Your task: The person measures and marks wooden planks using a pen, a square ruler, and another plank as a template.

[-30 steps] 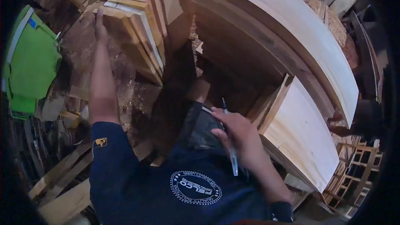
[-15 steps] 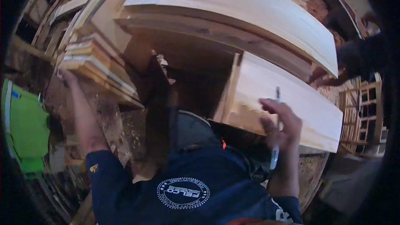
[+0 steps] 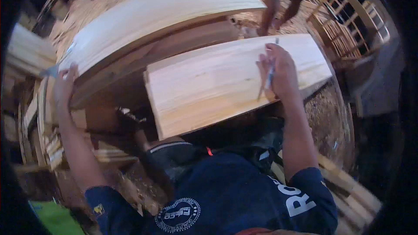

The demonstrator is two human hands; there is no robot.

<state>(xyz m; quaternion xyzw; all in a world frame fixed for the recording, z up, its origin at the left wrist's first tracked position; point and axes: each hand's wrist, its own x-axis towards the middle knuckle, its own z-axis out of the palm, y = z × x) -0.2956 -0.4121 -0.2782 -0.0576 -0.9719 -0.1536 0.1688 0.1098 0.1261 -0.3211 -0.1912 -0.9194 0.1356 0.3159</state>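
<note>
My left hand (image 3: 66,80) is at the near left corner of a long pale board (image 3: 165,4), its fingers closed on the edge. In my right hand (image 3: 281,69) is a slim pen (image 3: 270,75), its tip end pointing down toward me. That hand hovers over or rests on a second pale board (image 3: 209,78), which lies in front of my lap; contact is hard to make out. The far board rests on a brown wooden piece (image 3: 174,45), with a dark gap between it and the near board.
A person's legs (image 3: 278,11) stand beyond the boards at the upper right. Slatted wooden frames (image 3: 348,13) are at the far right. Stacked wood pieces (image 3: 52,143) lie at my left, with a green object (image 3: 54,217) below them. Wood shavings (image 3: 113,0) cover the floor.
My view has turned, bringing the boards further left. My left hand has moved from the stacked wood pieces to the long board's end. The pen stays in my right hand.
</note>
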